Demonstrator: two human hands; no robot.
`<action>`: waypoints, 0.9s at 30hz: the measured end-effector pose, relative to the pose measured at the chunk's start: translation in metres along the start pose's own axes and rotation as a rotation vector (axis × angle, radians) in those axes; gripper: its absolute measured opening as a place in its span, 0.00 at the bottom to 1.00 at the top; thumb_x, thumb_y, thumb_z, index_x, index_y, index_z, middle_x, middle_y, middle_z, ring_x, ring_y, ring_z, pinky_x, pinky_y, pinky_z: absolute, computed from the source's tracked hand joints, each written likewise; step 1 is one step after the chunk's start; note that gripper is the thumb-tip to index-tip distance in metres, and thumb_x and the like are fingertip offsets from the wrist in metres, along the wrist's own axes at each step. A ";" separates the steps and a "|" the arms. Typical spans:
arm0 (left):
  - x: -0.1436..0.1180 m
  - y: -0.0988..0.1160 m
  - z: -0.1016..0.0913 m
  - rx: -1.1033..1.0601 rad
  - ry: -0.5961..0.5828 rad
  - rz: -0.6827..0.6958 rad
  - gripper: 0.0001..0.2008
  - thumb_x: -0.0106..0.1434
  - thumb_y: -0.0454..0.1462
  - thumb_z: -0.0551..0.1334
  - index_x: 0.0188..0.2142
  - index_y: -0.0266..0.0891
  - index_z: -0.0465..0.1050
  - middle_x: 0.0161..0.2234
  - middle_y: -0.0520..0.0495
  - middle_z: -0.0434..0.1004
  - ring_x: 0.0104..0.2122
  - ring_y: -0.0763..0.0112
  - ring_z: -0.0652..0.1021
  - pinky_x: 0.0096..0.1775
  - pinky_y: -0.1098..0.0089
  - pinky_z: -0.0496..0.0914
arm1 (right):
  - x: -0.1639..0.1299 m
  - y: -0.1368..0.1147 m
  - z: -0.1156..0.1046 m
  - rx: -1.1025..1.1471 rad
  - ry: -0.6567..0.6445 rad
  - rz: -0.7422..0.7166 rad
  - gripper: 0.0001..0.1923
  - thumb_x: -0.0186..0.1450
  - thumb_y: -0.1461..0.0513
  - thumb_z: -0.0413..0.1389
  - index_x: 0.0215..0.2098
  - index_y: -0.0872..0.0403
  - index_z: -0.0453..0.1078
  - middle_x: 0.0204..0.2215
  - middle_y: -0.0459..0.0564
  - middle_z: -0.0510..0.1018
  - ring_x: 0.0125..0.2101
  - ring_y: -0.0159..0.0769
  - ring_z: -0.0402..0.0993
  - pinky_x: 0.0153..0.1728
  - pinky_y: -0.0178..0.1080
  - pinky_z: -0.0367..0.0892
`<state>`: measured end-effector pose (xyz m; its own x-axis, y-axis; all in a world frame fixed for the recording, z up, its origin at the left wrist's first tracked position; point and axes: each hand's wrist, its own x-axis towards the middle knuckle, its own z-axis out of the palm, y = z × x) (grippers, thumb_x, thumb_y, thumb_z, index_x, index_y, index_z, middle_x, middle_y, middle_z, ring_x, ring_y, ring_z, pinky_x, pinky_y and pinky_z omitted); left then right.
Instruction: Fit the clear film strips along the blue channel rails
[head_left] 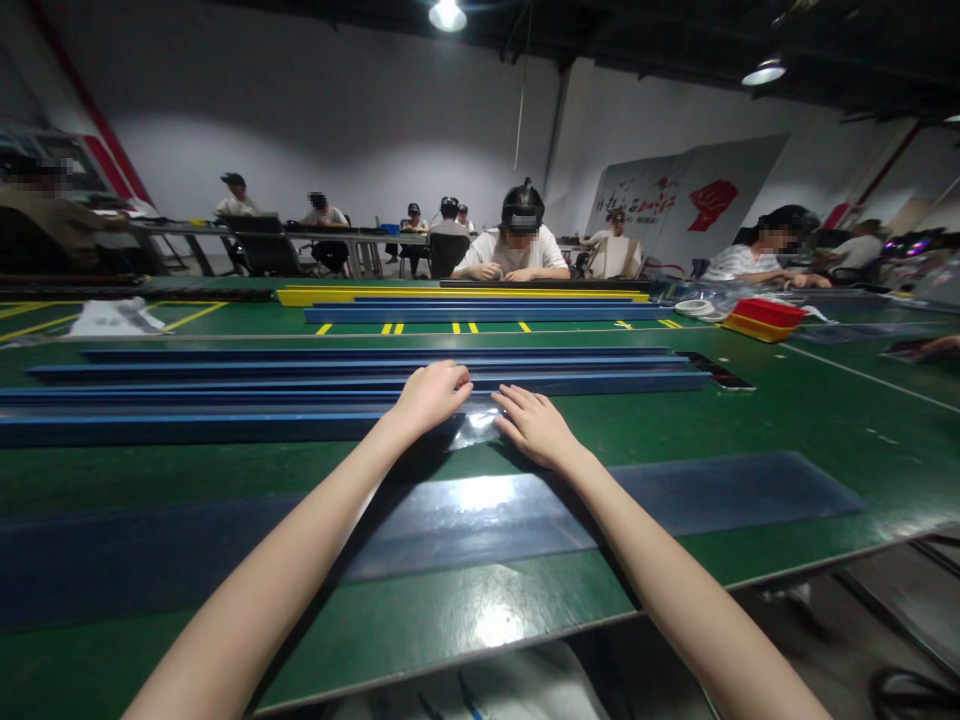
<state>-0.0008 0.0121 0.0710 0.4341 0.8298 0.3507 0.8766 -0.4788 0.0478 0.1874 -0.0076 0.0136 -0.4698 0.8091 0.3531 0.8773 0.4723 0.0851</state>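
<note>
My left hand (pixel 433 394) is curled into a loose fist, resting on the end of the nearest long blue rail (pixel 187 428), where a shiny clear film (pixel 480 427) peels off it. To its right, my right hand (pixel 534 425) lies flat with fingers together, pressing on that film. Both hands sit just beyond a long dark translucent sheet (pixel 712 495) laid flat on the green table (pixel 787 420). Several more blue rails (pixel 360 372) lie parallel behind the hands.
A phone (pixel 718 372) lies past the rails' right ends. Farther back are more blue and yellow rails (pixel 465 303), a red-and-yellow tray (pixel 765 318) and a white roll (pixel 694 308). People sit across the table and at other benches. The table's near edge (pixel 525 640) runs below my arms.
</note>
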 end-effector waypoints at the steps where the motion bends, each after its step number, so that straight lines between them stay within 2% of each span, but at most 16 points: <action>1: 0.000 0.000 0.000 -0.001 -0.001 0.007 0.12 0.61 0.38 0.50 0.33 0.40 0.72 0.34 0.47 0.74 0.35 0.67 0.73 0.36 0.72 0.66 | 0.000 0.000 0.000 -0.002 0.000 0.008 0.26 0.67 0.53 0.37 0.58 0.55 0.57 0.58 0.52 0.59 0.57 0.40 0.54 0.52 0.43 0.53; 8: -0.001 0.004 0.000 0.001 -0.055 0.061 0.14 0.61 0.39 0.50 0.35 0.38 0.73 0.36 0.46 0.75 0.37 0.66 0.74 0.38 0.71 0.66 | 0.002 0.003 0.003 0.003 -0.007 0.081 0.25 0.67 0.53 0.37 0.57 0.55 0.57 0.57 0.52 0.61 0.57 0.39 0.54 0.52 0.42 0.53; 15: -0.001 0.004 0.007 -0.011 -0.134 0.185 0.15 0.62 0.41 0.50 0.41 0.38 0.73 0.40 0.44 0.73 0.41 0.65 0.73 0.42 0.69 0.65 | 0.002 0.006 0.004 0.018 0.013 0.142 0.24 0.67 0.53 0.37 0.56 0.54 0.58 0.56 0.52 0.63 0.56 0.38 0.55 0.50 0.42 0.55; 27: -0.003 -0.001 0.021 -0.023 -0.191 0.182 0.21 0.64 0.44 0.49 0.52 0.37 0.64 0.51 0.41 0.67 0.50 0.62 0.68 0.49 0.66 0.61 | 0.003 0.007 0.003 0.014 0.023 0.187 0.23 0.67 0.54 0.37 0.55 0.54 0.60 0.54 0.52 0.65 0.54 0.38 0.57 0.49 0.42 0.55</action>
<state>0.0019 0.0160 0.0502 0.6176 0.7674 0.1722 0.7764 -0.6298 0.0224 0.1915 -0.0009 0.0121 -0.2959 0.8752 0.3827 0.9477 0.3192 0.0027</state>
